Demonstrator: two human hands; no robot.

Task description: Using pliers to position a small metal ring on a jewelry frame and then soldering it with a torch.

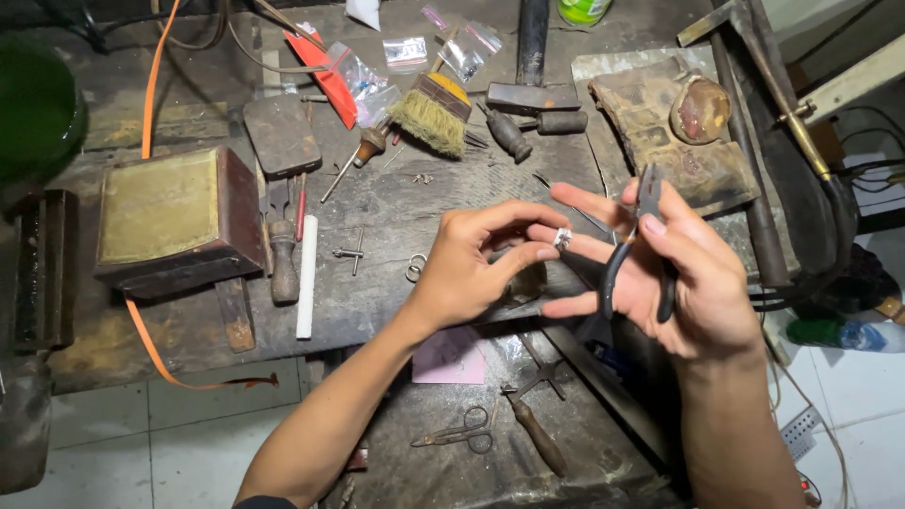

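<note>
My left hand [476, 269] reaches across to my right hand [674, 278], its fingertips pinching a small silver ring [563, 238] that sits on one of my right hand's outstretched fingers. My right hand also holds black-handled pliers [633, 254] between thumb and palm, jaws pointing up. Both hands hover above a worn dark workbench [396, 203].
On the bench lie a bristle brush [430, 117], a wooden block [174, 219], a white rod [306, 276], wooden-handled tools [283, 259], small plastic bags [407, 52], a hammer [531, 85] and a leather pad [679, 132]. Scissors [464, 434] and a pink paper [451, 358] lie on a lower shelf.
</note>
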